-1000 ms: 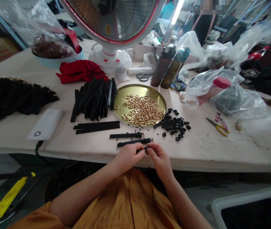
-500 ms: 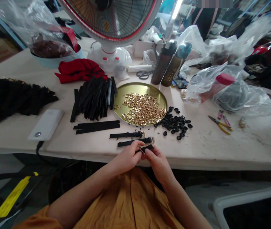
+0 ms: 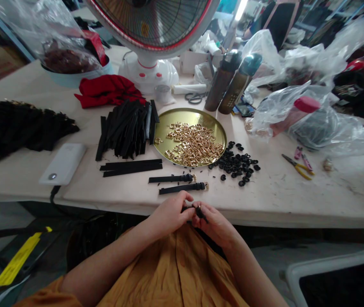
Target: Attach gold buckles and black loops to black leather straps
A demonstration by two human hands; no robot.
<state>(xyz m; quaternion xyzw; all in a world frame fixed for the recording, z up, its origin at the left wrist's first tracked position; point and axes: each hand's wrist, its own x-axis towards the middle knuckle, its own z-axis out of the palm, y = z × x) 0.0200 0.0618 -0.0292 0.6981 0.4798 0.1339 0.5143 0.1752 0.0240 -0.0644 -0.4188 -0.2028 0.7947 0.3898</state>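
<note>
Over the table's front edge, my left hand (image 3: 176, 209) and my right hand (image 3: 213, 219) are both closed on a short black strap (image 3: 201, 213). Part of the strap is hidden by the fingers, and a small gold glint shows near the right fingertips. Just beyond my hands lie two black straps with gold buckles, the nearer strap (image 3: 182, 188) and the farther strap (image 3: 170, 179). A round gold tray (image 3: 165, 118) behind them bears a heap of gold buckles (image 3: 194, 145). Right of the tray are scattered small black loops (image 3: 237, 164).
Plain black strips (image 3: 132, 167) lie left of the tray, below a larger strip pile (image 3: 124, 130). A white power bank (image 3: 62, 164) has a cable over the edge. Pliers (image 3: 297, 166) lie right; a fan (image 3: 149, 72) and bottles (image 3: 233, 85) stand behind.
My hands have drawn slightly down toward my body, away from the nearer buckled strap. The held strap has turned, its end now pointing downward by my right hand.
</note>
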